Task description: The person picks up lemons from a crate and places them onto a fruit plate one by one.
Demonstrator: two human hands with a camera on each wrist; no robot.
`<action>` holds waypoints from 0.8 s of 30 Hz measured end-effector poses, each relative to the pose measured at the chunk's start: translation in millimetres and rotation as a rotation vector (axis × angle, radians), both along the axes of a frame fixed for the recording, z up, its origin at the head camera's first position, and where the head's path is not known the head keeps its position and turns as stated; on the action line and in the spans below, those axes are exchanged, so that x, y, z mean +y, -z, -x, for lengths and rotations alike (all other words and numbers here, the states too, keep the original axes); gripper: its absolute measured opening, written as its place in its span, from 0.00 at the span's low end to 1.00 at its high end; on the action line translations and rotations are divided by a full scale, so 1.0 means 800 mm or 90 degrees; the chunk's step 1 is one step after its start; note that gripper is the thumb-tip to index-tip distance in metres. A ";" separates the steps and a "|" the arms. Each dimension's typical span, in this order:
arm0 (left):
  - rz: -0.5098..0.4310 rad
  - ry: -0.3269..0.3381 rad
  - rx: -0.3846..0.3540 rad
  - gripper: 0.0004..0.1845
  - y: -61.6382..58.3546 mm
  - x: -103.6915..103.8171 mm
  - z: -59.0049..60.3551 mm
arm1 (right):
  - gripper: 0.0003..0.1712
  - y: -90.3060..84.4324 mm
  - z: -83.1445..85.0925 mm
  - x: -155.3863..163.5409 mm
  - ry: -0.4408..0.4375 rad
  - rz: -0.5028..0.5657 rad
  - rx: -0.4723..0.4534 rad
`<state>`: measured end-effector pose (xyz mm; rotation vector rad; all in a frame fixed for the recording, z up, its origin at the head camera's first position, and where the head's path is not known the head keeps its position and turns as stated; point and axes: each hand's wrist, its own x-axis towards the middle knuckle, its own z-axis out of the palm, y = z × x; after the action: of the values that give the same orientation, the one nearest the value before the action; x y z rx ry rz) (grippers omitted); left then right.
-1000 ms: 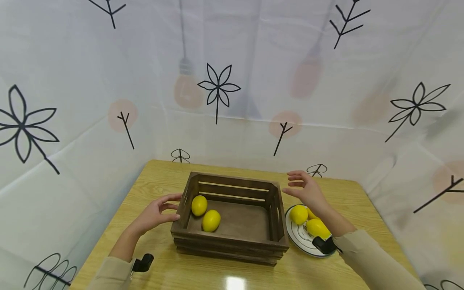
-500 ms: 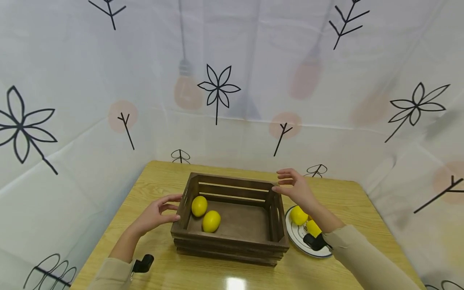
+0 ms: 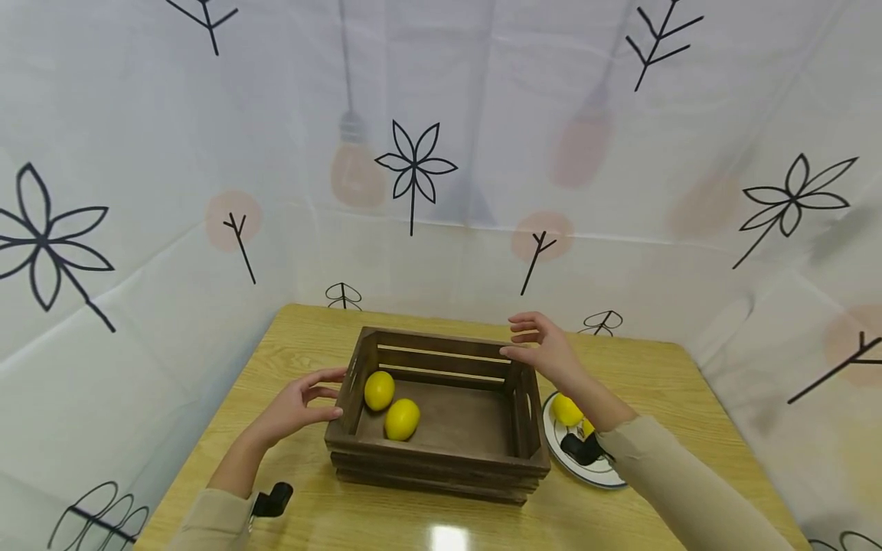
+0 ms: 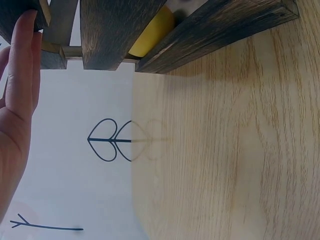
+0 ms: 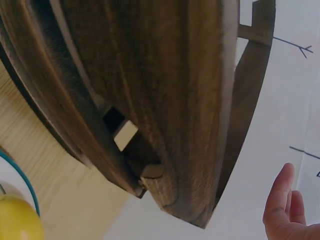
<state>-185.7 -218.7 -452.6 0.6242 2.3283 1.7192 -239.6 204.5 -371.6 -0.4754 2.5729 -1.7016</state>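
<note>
Step in hand: I judge I am getting both hands onto the two ends of the wooden crate (image 3: 441, 413), ready to take hold of it.
Left hand: my left hand (image 3: 296, 408) is at the crate's left end wall, thumb against the wood near the handle slot, fingers loosely curved above it; they are apart and not closed round anything. The left wrist view shows straight fingers (image 4: 25, 60) lying along a slat.
Right hand: my right hand (image 3: 544, 353) hovers at the far right corner of the crate, fingers spread and relaxed, holding nothing; whether it touches the rim I cannot tell.
Crate: it sits in the middle of the counter (image 3: 641, 383), open side up, with two lemons (image 3: 390, 404) inside at the left end, close together.
Next move: I think the right hand needs to come down to the right end wall and find a grip to match the left, so the crate stays level and the lemons do not roll.
Around: a white plate (image 3: 554, 440) with more lemons stands just beside the crate's right end, partly hidden by my forearm.
In the way: the plate leaves little room for my right hand there.
Backdrop: a printed white curtain (image 3: 441, 153) surrounds the counter.
</note>
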 end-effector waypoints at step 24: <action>-0.004 -0.001 0.006 0.33 0.003 0.000 -0.001 | 0.29 -0.021 0.009 -0.047 -0.027 0.019 -0.005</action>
<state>-185.1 -218.7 -454.8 0.6326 2.3317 1.7287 -246.5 167.0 -355.1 -0.5193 2.5165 -1.7275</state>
